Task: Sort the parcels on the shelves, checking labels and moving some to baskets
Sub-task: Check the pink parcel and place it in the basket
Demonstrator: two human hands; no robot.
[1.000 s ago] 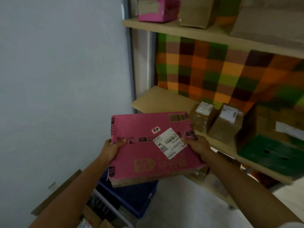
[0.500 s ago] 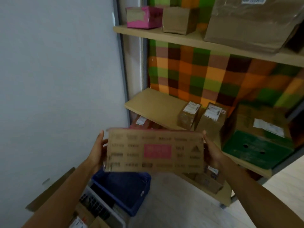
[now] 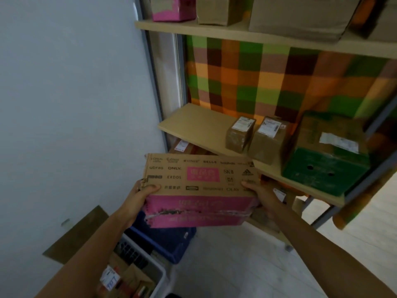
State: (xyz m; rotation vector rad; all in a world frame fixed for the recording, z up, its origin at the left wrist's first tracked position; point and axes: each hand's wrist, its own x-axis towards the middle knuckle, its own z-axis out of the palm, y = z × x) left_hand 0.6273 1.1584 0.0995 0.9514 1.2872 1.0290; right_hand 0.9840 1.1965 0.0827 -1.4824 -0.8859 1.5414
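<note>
Down-left of shelf (image 3: pixel 193 125), against the wall: flat brown cardboard sheet (image 3: pixel 75 235). White basket (image 3: pixel 160 274) sits lower still, at the bottom edge of view, with labelled packets inside, blurred. Left hand (image 3: pixel 137 198), below shelf's left end, grips the left end of parcel (image 3: pixel 199 179): thumb curled over the top face, other fingers hidden underneath. Blue basket (image 3: pixel 167 244) on the floor below shelf, directly under parcel, not touching it. Parcel is held in the air just in front of and below shelf's front edge, roughly level, brown logo-printed face up, pink side toward camera with a torn tape seam. Right hand (image 3: pixel 263 195) grips parcel's right end, thumb on the top face, fingers wrapped under and out of sight. On shelf, right half: small box (image 3: pixel 239 134) and taller box (image 3: pixel 268 143) side by side, white labels on top. Green box (image 3: pixel 322 175) at shelf's right end, just beside taller box, white label on its brown top, two holes in the green side. Checked cloth (image 3: pixel 257 78) hangs behind shelf. Top shelf (image 3: pixel 214 32) above shelf carries pink box (image 3: pixel 171 7) and brown boxes, cropped by the frame.
</note>
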